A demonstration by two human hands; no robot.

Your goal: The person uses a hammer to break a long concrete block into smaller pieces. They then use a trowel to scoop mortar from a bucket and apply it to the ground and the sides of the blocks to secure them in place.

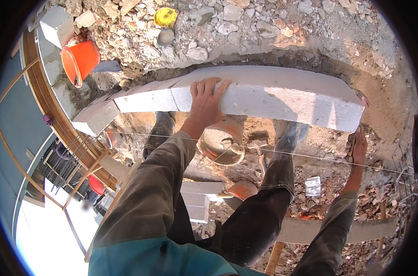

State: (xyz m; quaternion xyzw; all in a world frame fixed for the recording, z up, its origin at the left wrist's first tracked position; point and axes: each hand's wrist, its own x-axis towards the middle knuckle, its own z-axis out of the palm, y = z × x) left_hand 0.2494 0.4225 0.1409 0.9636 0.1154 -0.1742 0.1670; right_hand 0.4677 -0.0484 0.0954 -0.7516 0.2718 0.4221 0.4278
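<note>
A long white masonry block point(268, 94) lies across the view in front of me, as part of a row of white blocks point(147, 100) running to the left. My left hand point(208, 99) rests on the block's top near its left end, with fingers stretched out. At the block's right end, my right hand point(358, 146) is closed round a tool with a dark handle point(351, 146). Most of the tool is hidden or too small to make out. Something reddish point(363, 97) shows just past the block's upper right corner.
A taut string point(287, 152) crosses in front of my legs. Below the blocks stand a mortar bucket point(221, 142) and a hammer point(259, 149). More blocks point(195, 207) lie near my feet. An orange bucket point(81, 62) and a saw blade point(107, 66) are at upper left; rubble point(227, 27) lies beyond.
</note>
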